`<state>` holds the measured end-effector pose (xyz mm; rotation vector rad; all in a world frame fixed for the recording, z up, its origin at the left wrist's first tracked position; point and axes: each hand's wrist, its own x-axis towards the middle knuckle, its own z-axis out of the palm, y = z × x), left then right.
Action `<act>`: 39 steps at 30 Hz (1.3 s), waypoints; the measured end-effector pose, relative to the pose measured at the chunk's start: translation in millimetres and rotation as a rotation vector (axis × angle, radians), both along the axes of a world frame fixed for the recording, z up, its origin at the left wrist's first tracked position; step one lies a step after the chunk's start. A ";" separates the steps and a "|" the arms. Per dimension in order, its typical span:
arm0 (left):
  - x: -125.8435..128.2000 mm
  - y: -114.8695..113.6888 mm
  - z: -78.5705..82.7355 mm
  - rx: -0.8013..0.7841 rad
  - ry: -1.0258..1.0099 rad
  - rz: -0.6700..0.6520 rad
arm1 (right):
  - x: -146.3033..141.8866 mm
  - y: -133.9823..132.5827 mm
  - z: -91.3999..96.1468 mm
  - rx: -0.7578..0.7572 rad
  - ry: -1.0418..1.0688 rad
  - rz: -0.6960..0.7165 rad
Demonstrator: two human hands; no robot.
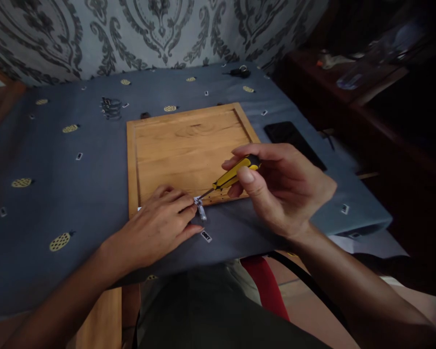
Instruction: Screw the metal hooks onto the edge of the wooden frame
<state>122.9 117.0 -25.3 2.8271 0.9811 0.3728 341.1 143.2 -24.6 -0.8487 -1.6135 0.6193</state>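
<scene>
A framed wooden panel (181, 155), which looks like a cabinet door, lies flat before me. At its near edge is a small silvery metal hinge (202, 211), partly covered by fingers. My left hand (162, 223) rests on the panel's near left part, its fingers closed about the hinge and holding it at the edge. My right hand (276, 186) grips a yellow and black screwdriver (234, 174) between thumb and fingers. The screwdriver slants down to the left, and its tip meets the hinge. Several small dark holes show in the wood to the right of the tip.
The table wears a blue cloth (94, 194) printed with pineapples. A black phone (294, 143) lies right of the panel. Toward the back are a dark key-like object (240, 72) and a cluster of small dark metal pieces (111, 107). Patterned fabric (160, 34) rises behind.
</scene>
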 end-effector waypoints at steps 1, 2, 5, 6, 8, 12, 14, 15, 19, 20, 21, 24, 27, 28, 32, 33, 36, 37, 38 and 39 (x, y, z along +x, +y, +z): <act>0.0 0.0 0.0 -0.005 0.004 0.001 | -0.2 0.0 -0.4 0.005 -0.003 -0.001; 0.0 0.1 0.0 -0.011 0.009 0.002 | -0.3 -0.1 -0.8 0.011 -0.009 -0.002; 0.3 0.1 -0.3 -0.025 0.012 0.003 | -0.1 -0.6 -0.9 0.029 -0.038 -0.002; 0.3 0.0 -0.4 -0.030 0.013 0.003 | 0.3 -0.5 -0.5 0.032 -0.055 0.003; 0.0 -0.1 -0.6 -0.038 0.017 0.004 | 1.3 0.1 1.8 0.046 -0.091 0.029; -0.5 -0.6 -0.8 -0.044 0.033 0.013 | 1.9 4.4 12.5 0.102 -0.183 0.148; -0.5 -0.9 -1.0 -0.042 0.035 0.016 | 1.0 7.9 18.8 0.104 -0.240 0.199; -0.4 -1.0 -1.1 -0.041 0.034 0.016 | 0.2 9.7 21.4 0.105 -0.259 0.218; 0.0 -1.3 -2.3 -0.037 0.018 0.015 | -2.7 15.0 24.8 0.151 -0.257 0.272; 0.0 -1.4 -2.6 -0.033 0.014 0.016 | -3.0 15.5 24.2 0.153 -0.249 0.271; 0.0 -1.4 -2.9 -0.029 0.011 0.016 | -3.2 15.7 23.3 0.152 -0.241 0.262; 0.0 -1.3 -3.0 -0.020 0.013 0.012 | -3.2 15.3 20.7 0.140 -0.230 0.227; 0.0 -1.2 -2.7 -0.022 0.011 0.011 | -3.4 14.4 20.4 0.114 -0.209 0.219; 0.0 -1.1 -2.6 -0.023 0.012 0.011 | -3.5 14.0 20.8 0.092 -0.201 0.227; -0.3 -0.6 -2.8 -0.022 0.022 0.007 | -2.0 13.2 24.7 0.002 -0.193 0.258; -0.3 -0.5 -3.0 -0.020 0.021 0.006 | -1.1 13.4 25.9 -0.003 -0.199 0.273; -0.1 -0.2 -3.2 -0.011 0.009 0.002 | 2.3 13.8 29.0 -0.019 -0.209 0.335; 0.0 -0.2 -3.1 -0.012 0.008 0.001 | 3.5 13.7 29.4 -0.030 -0.205 0.353; 0.2 -0.2 -2.9 -0.014 0.008 0.001 | 4.6 13.5 29.4 -0.039 -0.197 0.365; 0.3 -0.2 -2.7 -0.018 0.009 0.001 | 5.5 13.1 29.0 -0.042 -0.187 0.372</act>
